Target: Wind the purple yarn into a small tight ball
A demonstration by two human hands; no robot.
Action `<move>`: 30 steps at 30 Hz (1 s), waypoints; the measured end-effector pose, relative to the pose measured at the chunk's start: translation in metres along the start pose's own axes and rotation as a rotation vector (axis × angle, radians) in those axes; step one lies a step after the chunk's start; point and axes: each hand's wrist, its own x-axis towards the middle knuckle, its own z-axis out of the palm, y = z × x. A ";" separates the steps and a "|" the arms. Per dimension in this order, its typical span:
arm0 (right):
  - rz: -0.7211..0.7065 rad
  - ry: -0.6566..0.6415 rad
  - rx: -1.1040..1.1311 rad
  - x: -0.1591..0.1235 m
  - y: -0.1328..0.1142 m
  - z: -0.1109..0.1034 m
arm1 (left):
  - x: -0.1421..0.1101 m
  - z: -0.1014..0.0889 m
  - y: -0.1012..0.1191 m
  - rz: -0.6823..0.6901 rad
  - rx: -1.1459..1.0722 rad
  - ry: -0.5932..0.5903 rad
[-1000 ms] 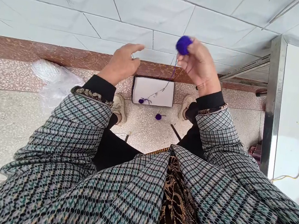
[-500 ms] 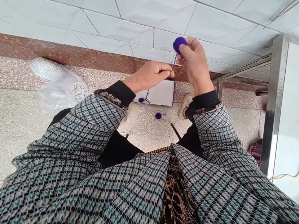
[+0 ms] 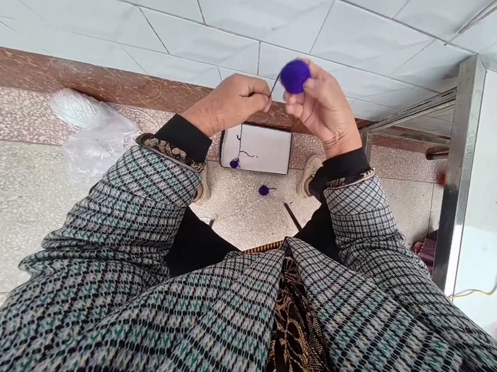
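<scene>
My right hand (image 3: pixel 326 108) is raised in front of me with its fingertips closed on a small purple yarn ball (image 3: pixel 294 75). A purple strand (image 3: pixel 273 86) runs from the ball to my left hand (image 3: pixel 230 103), which pinches it just to the ball's left. The strand hangs on down to a white box (image 3: pixel 265 149) on the floor between my feet, where a smaller purple ball (image 3: pixel 234 162) lies. Another small purple ball (image 3: pixel 264 190) lies on the floor in front of the box.
A crumpled clear plastic bag (image 3: pixel 92 130) lies on the floor at the left by the brown skirting. A metal frame post (image 3: pixel 456 175) with a white panel stands at the right, with a yellow cord (image 3: pixel 495 264) on it. A dark thin stick (image 3: pixel 292 217) lies near my right foot.
My left hand closed on the strand and pulled it up and to the left of the ball. My right hand turned the ball and stayed raised.
</scene>
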 end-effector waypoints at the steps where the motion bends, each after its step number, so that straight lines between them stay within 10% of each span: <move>1: -0.065 0.035 0.043 0.003 0.002 -0.001 | -0.001 0.001 0.003 0.002 -0.021 -0.056; 6: -0.133 0.228 -0.339 0.010 0.014 -0.007 | -0.006 0.003 0.010 0.064 -0.112 -0.281; 10: 0.086 -0.140 -0.738 0.002 0.009 -0.018 | -0.005 -0.004 0.005 0.026 -0.144 -0.213; 13: 0.150 -0.364 -0.531 -0.005 0.004 -0.022 | -0.003 -0.007 -0.001 -0.031 -0.193 -0.169; 18: -0.257 0.083 -0.011 -0.002 0.006 -0.007 | -0.003 0.000 0.001 0.034 -0.225 -0.188; 22: -0.220 0.316 -0.352 0.004 0.011 0.001 | -0.005 0.004 0.006 0.038 -0.161 -0.310; 26: 0.023 -0.105 -0.854 0.000 0.006 -0.012 | -0.006 -0.002 0.004 0.009 -0.189 -0.250; 30: 0.151 -0.472 -0.626 -0.010 -0.002 -0.021 | -0.004 -0.006 -0.003 -0.017 -0.283 -0.162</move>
